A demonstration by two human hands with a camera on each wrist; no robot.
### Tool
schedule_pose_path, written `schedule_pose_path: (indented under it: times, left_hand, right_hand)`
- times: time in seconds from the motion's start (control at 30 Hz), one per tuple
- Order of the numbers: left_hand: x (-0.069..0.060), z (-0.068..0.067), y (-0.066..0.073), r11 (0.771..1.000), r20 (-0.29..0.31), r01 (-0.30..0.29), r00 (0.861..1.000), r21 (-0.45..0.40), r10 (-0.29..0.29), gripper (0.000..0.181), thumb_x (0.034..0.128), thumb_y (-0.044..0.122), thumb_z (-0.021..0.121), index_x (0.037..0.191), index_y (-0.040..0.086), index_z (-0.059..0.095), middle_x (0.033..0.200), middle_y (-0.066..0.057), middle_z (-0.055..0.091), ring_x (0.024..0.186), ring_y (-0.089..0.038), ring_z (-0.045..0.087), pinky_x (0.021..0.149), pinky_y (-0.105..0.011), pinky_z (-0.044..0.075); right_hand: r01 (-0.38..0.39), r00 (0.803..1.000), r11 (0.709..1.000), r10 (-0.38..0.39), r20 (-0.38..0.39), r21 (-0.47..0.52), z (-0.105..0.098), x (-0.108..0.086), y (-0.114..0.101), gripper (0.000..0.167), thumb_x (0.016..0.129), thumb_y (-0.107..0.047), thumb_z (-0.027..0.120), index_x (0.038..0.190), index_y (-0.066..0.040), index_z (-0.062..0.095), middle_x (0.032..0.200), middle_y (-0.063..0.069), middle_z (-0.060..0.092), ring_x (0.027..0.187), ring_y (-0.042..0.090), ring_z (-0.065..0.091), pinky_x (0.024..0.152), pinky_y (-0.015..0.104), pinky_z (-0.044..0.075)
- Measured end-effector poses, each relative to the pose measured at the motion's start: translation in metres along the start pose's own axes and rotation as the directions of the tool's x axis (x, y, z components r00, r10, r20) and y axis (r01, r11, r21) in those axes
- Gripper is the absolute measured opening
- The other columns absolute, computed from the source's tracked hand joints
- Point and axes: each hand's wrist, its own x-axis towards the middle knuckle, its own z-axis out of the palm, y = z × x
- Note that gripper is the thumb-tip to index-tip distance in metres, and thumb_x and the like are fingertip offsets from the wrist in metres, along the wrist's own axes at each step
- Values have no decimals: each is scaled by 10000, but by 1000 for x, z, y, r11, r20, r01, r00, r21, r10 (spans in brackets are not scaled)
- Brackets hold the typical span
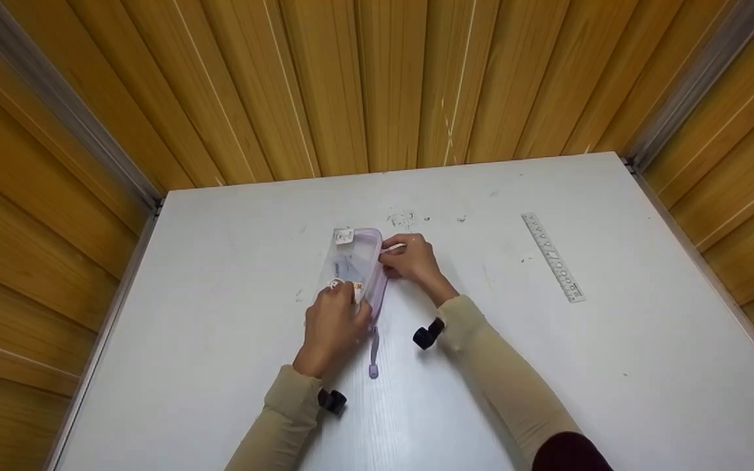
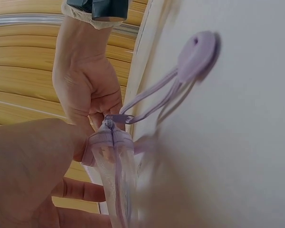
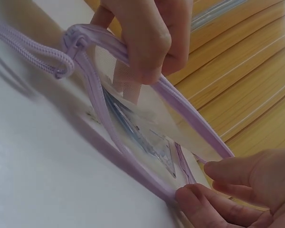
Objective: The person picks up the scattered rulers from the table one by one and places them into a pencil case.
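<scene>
A see-through zip pouch (image 1: 369,237) with lilac trim stands on its edge or tilts on the white table. My left hand (image 1: 334,320) grips its near part, fingers on one side of the mouth. At the far right edge, my right hand (image 1: 415,263) pinches the trim between thumb and fingers. In the right wrist view the unzipped mouth gapes between lilac zip edges (image 3: 116,130). Inside lies a clear set square (image 3: 159,149) beside something bluish, partly hidden. From the near end hangs a lilac cord with a pull tab (image 2: 197,57).
To the right, a clear ruler (image 1: 554,258) with cut-out shapes lies flat on the white table (image 1: 220,314). Yellow wood-look panels (image 1: 390,85) wall in the back and sides. Small dark marks dot the tabletop near the pouch.
</scene>
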Motion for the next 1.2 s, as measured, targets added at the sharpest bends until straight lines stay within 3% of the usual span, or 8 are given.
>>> schedule_pose_path:
  times: [0.23, 0.37, 0.8, 1.1, 1.2]
  left_hand:
    - [0, 1, 0, 1000, 1, 6, 1000, -3, -6, 186, 900, 253, 639, 827, 84, 606, 731, -46, 580, 633, -233, 535, 523, -464, 497]
    - [0, 1, 1, 1000, -8, 6, 1000, -12, -7, 180, 901, 248, 643, 855, 75, 628, 744, -56, 597, 649, -249, 557, 537, -477, 506]
    - [3, 3, 5, 999, 47, 45, 998, -4, -45, 226, 927, 278, 624, 940, 57, 669, 789, -60, 622, 686, -232, 561, 570, -462, 520]
    - [3, 5, 3, 1000, -18, -15, 1000, 15, 15, 178, 903, 239, 646, 844, 73, 622, 755, -64, 607, 645, -237, 567, 516, -474, 521]
    - [3, 6, 3, 1000, -16, -10, 1000, 11, 10, 183, 902, 247, 646, 865, 68, 634, 762, -64, 607, 650, -236, 564, 521, -474, 517]
  right_hand:
    - [5, 1000, 1000, -6, -13, -23, -17, -1, 3, 224, 878, -87, 779, 1095, -39, 753, 940, 133, 776, 797, 277, 768, 678, 331, 605]
    - [5, 1000, 999, -6, -15, -39, -34, -1, 3, 266, 896, -95, 766, 1147, -17, 733, 945, 138, 774, 815, 305, 765, 695, 359, 608]
    - [0, 999, 991, -6, -49, -134, -93, -4, 11, 331, 936, -118, 738, 1238, 6, 684, 1052, 181, 750, 936, 338, 748, 740, 368, 606]
    - [-28, 996, 985, 13, -89, -172, -124, -7, 19, 350, 939, -127, 734, 1259, 4, 678, 1094, 203, 734, 953, 346, 746, 759, 401, 607]
    - [-48, 995, 983, 31, -97, -179, -132, -8, 22, 370, 943, -137, 733, 1280, 0, 668, 1122, 212, 726, 953, 347, 744, 768, 403, 606]
